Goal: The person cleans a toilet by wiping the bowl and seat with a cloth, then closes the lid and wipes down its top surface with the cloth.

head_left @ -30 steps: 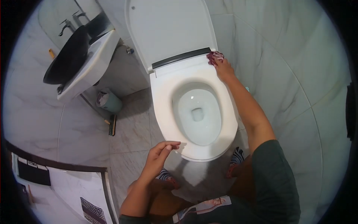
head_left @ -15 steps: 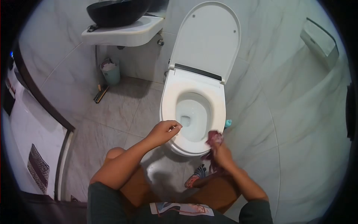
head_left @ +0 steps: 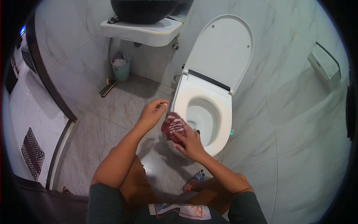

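Observation:
The white toilet (head_left: 182,100) stands before me with its lid (head_left: 223,52) raised and its seat (head_left: 225,119) down. My right hand (head_left: 192,143) is closed on a dark red cloth with pale stripes (head_left: 173,126), which lies against the seat's front left edge. Part of the cloth is hidden under my fingers. My left hand (head_left: 152,112) is in the air just left of the toilet, its fingers loosely curled with nothing visible in them.
A black basin (head_left: 145,11) sits on a white counter (head_left: 143,33) at the back left. Below are a light green bin (head_left: 121,71) and a brush (head_left: 107,88). A wall-mounted holder (head_left: 325,65) is on the right. A doorway threshold (head_left: 61,156) lies left, with a patterned mat (head_left: 33,153) beyond.
My right hand has carried the cloth from the seat's front right to its front left edge. My left hand has moved off the seat to the left. The view has shifted slightly.

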The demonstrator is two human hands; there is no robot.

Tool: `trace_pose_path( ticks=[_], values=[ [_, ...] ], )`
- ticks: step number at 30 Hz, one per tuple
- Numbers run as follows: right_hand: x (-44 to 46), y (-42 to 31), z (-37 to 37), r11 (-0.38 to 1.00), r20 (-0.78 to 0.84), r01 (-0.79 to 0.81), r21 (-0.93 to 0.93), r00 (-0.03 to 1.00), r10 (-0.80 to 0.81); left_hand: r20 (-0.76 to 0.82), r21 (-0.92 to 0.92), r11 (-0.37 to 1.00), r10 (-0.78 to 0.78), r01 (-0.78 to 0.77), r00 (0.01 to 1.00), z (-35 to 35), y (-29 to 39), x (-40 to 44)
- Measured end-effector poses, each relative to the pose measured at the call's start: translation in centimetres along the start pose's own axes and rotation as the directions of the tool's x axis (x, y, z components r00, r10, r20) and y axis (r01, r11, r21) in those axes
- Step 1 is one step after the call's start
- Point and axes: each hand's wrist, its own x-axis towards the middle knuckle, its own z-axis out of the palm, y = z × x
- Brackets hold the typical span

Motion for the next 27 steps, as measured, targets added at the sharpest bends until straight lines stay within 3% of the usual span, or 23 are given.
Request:
trace_pose_path(
  ticks=[1,2,4,5,8,10,11,15,17,19,21,25,27],
  values=[
    [0.2,0.4,1.7,0.981,0.074,0.067,-0.184,0.996,-0.054,-0.007,-0.004,1.000,-0.005,0.005,1.000,-0.4,-0.1,-0.3],
    [0.7,0.8,3.1,0.965,0.055,0.101,-0.243,0.994,-0.090,0.036,0.075,0.997,-0.029,0.027,0.999,-0.7,-0.2,-0.9],
    [2.3,1.8,4.9,0.960,0.024,0.105,-0.259,0.994,-0.102,0.130,0.296,0.954,-0.099,0.057,0.986,-1.1,1.9,-2.2],
    [3.3,2.1,5.2,0.956,-0.011,0.105,-0.274,0.994,-0.112,0.172,0.297,0.955,-0.070,0.017,0.983,-0.9,1.7,-2.7],
    [8.4,4.5,4.8,0.995,0.006,0.101,0.012,0.995,-0.101,0.257,0.320,0.946,-0.039,-0.046,0.966,-0.7,2.3,-4.0],
    [12.3,8.0,6.3,0.979,-0.086,0.100,0.176,0.993,-0.086,0.294,0.313,0.948,-0.044,-0.053,0.955,-0.9,3.8,-4.3],
    [14.3,9.6,6.7,0.969,-0.115,0.100,0.227,0.991,-0.075,0.251,0.287,0.952,0.029,-0.103,0.967,-0.8,3.7,-4.3],
    [21.8,15.9,8.7,0.979,-0.239,0.012,0.204,0.970,0.038,0.246,0.338,0.930,0.059,-0.142,0.968,-1.5,3.7,-3.5],
    [24.2,16.8,6.8,0.957,-0.207,-0.033,0.288,0.974,0.096,0.258,0.333,0.937,0.019,-0.107,0.966,-1.8,3.8,-3.1],
    [26.8,19.5,7.5,0.981,-0.340,0.007,0.196,0.938,0.062,0.265,0.313,0.946,-0.003,-0.084,0.964,-1.8,4.2,-2.6],
    [28.5,20.9,7.3,0.994,-0.410,0.017,0.110,0.912,0.030,0.284,0.215,0.976,-0.085,0.023,0.955,-2.0,4.7,-2.4],
    [30.8,22.4,6.8,0.997,-0.413,-0.073,0.035,0.907,0.081,0.301,0.214,0.969,-0.187,0.125,0.935,-1.6,4.9,-1.0],
    [31.0,22.8,6.9,0.995,-0.422,-0.062,0.083,0.902,0.091,0.298,0.217,0.965,-0.212,0.150,0.931,-1.2,4.6,-0.6]
  ],
)
